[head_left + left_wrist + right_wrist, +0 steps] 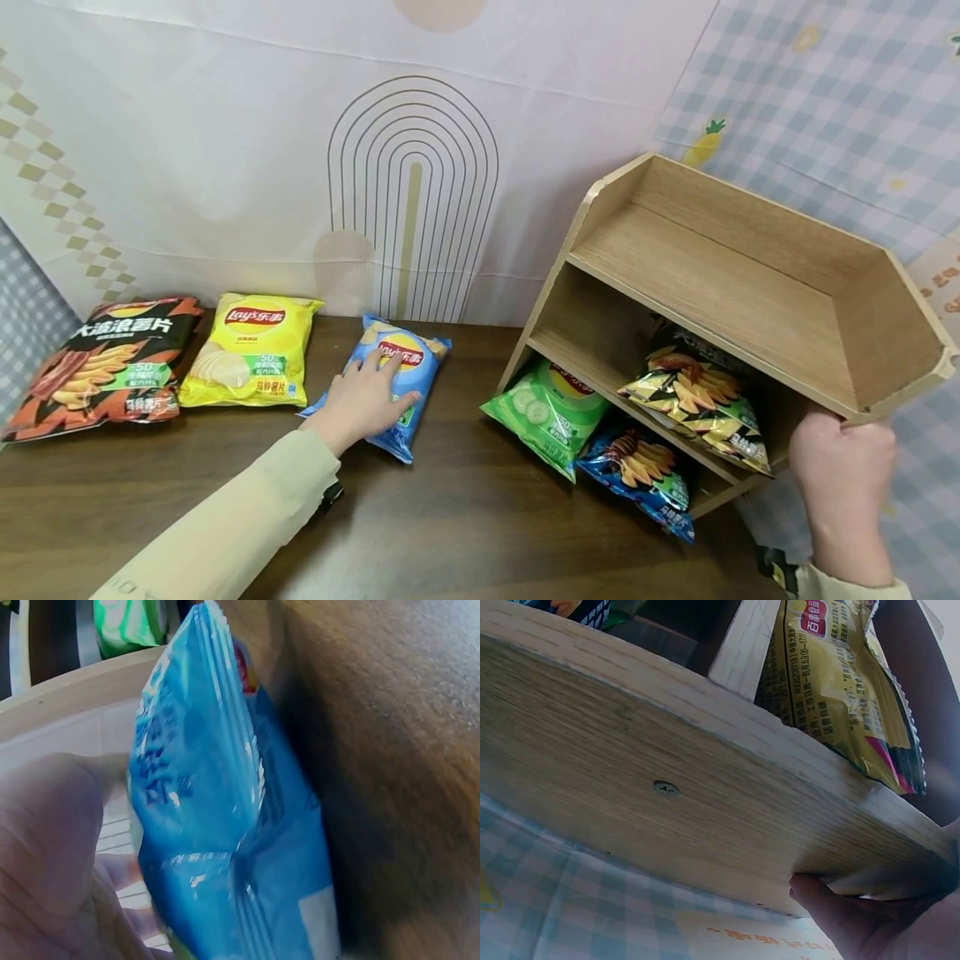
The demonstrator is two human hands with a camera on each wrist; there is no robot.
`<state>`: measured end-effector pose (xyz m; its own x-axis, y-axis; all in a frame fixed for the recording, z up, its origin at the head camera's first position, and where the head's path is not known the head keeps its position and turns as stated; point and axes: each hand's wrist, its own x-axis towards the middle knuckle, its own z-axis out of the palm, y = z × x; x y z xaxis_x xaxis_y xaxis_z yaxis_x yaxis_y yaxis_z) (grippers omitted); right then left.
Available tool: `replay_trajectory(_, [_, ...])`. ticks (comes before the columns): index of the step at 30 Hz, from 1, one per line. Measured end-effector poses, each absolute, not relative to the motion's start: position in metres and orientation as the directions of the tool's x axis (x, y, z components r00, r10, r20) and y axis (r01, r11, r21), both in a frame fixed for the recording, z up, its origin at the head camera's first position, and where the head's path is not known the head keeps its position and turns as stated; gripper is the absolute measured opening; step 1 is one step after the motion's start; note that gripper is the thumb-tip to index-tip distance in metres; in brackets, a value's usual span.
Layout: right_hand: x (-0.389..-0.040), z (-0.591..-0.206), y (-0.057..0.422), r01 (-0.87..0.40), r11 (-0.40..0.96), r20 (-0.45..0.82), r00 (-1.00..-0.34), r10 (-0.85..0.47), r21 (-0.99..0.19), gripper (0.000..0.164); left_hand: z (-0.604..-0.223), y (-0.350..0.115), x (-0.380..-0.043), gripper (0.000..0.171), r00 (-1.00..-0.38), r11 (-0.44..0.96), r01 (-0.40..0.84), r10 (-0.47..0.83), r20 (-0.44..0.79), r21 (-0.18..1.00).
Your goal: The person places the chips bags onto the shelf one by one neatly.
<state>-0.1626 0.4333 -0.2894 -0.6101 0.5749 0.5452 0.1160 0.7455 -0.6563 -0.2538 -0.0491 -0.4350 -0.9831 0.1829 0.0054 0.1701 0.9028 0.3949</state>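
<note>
Gently curl the spread left hand [363, 402] round the edges of the blue chip bag [412, 377] beneath it on the desk [465, 525], steadying the wooden shelf [720, 258] with the right hand [845, 483] clasped on its side.

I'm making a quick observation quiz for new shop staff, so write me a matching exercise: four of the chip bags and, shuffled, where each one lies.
Bags
1. Yellow bag
2. Green bag
3. Light blue bag
4. Gold-black bag

Places
A. Middle level of the shelf
B. Under the left hand
C. Beside the red bag
D. Bottom level of the shelf

Pairs: 1-C, 2-D, 3-B, 4-A
</note>
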Motion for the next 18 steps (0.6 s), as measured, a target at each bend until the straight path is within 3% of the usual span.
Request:
replay_trajectory(6, [-0.163,-0.290,0.434,0.120,0.745,0.544,-0.609,0.577,-0.656,0.031,-0.428,-0.057,-0.252,0.074,-0.987,0.875,0.131,0.157,-0.018,0.466])
replay_trajectory(12, [-0.164,-0.289,0.433,0.123,0.754,0.552,-0.606,0.572,-0.646,0.028,-0.426,-0.070,-0.255,0.089,-0.992,0.859,0.018,0.079,-0.097,0.511])
replay_trajectory(18, [-0.163,-0.290,0.433,0.099,0.747,0.558,-0.603,0.571,-0.658,0.030,-0.430,-0.078,-0.261,0.104,-0.981,0.839,-0.026,0.084,-0.177,0.543])
